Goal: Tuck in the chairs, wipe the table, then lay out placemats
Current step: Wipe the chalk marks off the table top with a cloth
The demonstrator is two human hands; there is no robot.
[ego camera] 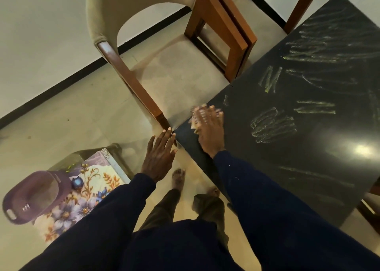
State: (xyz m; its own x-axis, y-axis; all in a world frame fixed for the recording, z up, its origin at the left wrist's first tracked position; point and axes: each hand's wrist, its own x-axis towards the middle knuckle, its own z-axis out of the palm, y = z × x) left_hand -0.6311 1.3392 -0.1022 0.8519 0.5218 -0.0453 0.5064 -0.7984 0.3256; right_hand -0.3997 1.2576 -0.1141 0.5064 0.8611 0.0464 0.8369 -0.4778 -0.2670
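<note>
Head view looks down on both hands at the near corner of the dark table (308, 178). The right hand (208, 126) lies flat on the top with fingers spread and straight, smeared by motion. Something pale peeks out beneath its fingertips, probably a cloth (194, 125), though the blur keeps me from being sure. The left hand (159, 157) is open too, with fingers straight and tips touching the table's corner edge, and it holds nothing.

To the right of the right hand, pale wet streaks (273, 124) cross the surface, so the wiping looks only part done. Just beyond the left fingertips stands the beige chair (176, 71). Its wooden front leg is almost at the corner and most of its seat shows outside the table edge. Behind and to the left of the left hand, the floral placemats (90, 188) lie on a low stand with a purple tub (35, 196) resting on them.

The right hand works very close to the edge, so a stroke carried too far could sweep the pale thing off onto the floor by the bare feet (178, 178). A wide swing toward the left hand could also knock knuckles against the chair's wooden frame. If the streaks are left wet, placemats laid over them may trap damp or slide. Pulling a placemat out without first lifting the tub could tip it off the stand.
</note>
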